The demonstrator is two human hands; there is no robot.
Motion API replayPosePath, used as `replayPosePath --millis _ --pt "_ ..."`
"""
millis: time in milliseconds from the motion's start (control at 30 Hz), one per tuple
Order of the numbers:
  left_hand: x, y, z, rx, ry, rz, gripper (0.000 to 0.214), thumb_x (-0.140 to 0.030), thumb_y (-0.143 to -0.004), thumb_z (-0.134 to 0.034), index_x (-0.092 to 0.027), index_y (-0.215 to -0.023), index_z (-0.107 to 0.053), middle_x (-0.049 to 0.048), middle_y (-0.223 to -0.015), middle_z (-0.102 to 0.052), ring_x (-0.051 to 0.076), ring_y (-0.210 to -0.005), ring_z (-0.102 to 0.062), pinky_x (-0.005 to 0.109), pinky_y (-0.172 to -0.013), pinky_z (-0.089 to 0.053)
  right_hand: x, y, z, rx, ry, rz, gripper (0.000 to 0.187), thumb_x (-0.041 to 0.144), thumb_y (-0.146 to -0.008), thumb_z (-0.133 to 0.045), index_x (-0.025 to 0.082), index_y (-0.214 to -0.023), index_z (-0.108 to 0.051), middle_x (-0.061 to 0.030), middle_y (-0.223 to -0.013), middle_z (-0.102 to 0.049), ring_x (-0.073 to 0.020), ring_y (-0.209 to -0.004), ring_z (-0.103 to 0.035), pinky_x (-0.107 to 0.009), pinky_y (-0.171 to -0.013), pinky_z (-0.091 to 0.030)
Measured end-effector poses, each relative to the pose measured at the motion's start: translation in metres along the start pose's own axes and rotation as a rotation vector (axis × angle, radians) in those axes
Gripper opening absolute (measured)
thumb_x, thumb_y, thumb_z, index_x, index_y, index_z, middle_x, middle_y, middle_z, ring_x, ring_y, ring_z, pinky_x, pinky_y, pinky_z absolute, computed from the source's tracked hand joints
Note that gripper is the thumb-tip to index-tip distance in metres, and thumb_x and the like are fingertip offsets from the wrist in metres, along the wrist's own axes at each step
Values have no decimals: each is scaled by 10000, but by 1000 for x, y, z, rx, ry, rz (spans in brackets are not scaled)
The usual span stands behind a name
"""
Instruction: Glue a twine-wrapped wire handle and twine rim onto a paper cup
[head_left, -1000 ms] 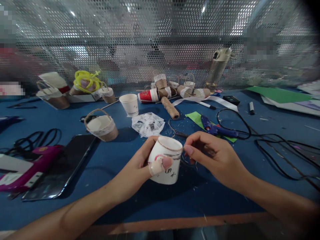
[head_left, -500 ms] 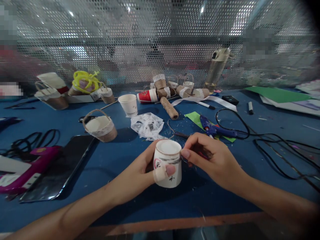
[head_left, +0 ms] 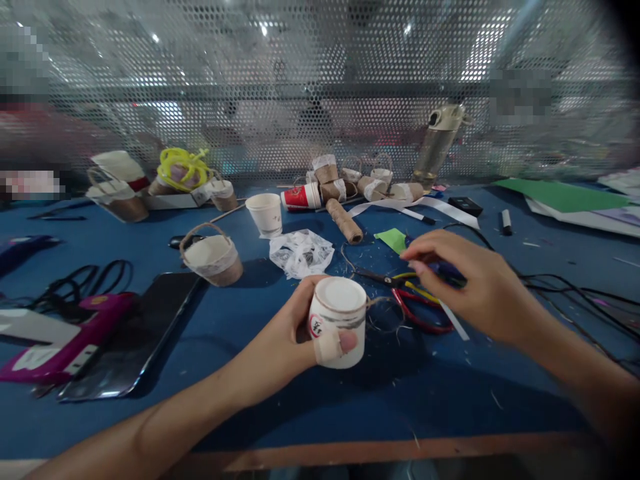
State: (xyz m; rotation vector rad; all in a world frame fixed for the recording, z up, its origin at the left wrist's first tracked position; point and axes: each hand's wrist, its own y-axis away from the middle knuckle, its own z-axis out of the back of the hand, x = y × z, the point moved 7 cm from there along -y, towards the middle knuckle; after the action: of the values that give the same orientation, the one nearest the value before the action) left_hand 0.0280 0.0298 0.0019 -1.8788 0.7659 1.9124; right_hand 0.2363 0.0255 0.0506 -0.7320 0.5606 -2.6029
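Observation:
My left hand [head_left: 295, 337] grips a small white paper cup [head_left: 337, 320] turned bottom up, with twine wound round its top edge; the thumb wears a plaster. A loose end of twine [head_left: 383, 313] trails off the cup to the right. My right hand [head_left: 470, 283] hovers over the blue glue gun [head_left: 445, 270] and the red-handled scissors [head_left: 417, 313], fingers curled and apart, holding nothing that I can see.
On the blue table [head_left: 310, 407] lie a twine spool [head_left: 345, 220], a crumpled plastic bag [head_left: 300, 252], a finished cup basket [head_left: 213, 257], a white cup [head_left: 265, 213], a phone [head_left: 135, 337], a pink tool [head_left: 70, 340] and black cables [head_left: 565, 287]. More wrapped cups [head_left: 350, 180] stand by the mesh wall.
My right hand let go of the twine at the cup's rim and moved right and away, over the glue gun. The scissors it covered now show. The cup stayed in my left hand.

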Motion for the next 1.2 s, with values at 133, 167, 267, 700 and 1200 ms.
replayPosePath --millis 133,167,267,700,1200 --pt "-1 1 -2 12 64 9 507 -384 -776 -771 -212 -1190 -534 92 -1146 -669 290 -1084 -603 378 -900 -456 -68 3 0 181 331 -107 308 230 -874 -517 184 -1152 -642 -131 -1227 -657 -339 -1079 -653 -461 -864 -536" --pt "-1 1 -3 14 83 12 494 -381 -783 -765 -211 -1193 -547 92 -1155 -671 290 -1093 -600 374 -900 -457 -83 5 -2 226 357 -139 335 237 -867 -514 175 -1169 -645 -141 -1240 -657 -350 -1094 -653 -478 -883 -537" --pt "-1 0 -1 4 132 14 467 -380 -800 -750 -216 -1199 -570 95 -1191 -672 298 -1110 -598 366 -882 -463 -107 11 -5 298 386 -170 423 220 -839 -505 167 -1243 -615 -147 -1299 -634 -348 -1133 -643 -479 -932 -529" --pt "0 1 0 20 238 55 519 -433 -813 -714 -217 -1267 -582 111 -1165 -688 301 -1050 -626 346 -820 -466 -108 10 1 266 437 -201 284 187 -774 -580 162 -1056 -603 -181 -1140 -610 -341 -970 -661 -404 -751 -509" --pt "0 0 7 70 345 -90 398 -359 -888 -644 -247 -1268 -609 87 -1244 -684 299 -1139 -616 310 -840 -491 13 5 10 -98 -458 -44 135 254 -855 -675 242 -748 -593 -13 -776 -624 -198 -717 -592 -338 -629 -481"
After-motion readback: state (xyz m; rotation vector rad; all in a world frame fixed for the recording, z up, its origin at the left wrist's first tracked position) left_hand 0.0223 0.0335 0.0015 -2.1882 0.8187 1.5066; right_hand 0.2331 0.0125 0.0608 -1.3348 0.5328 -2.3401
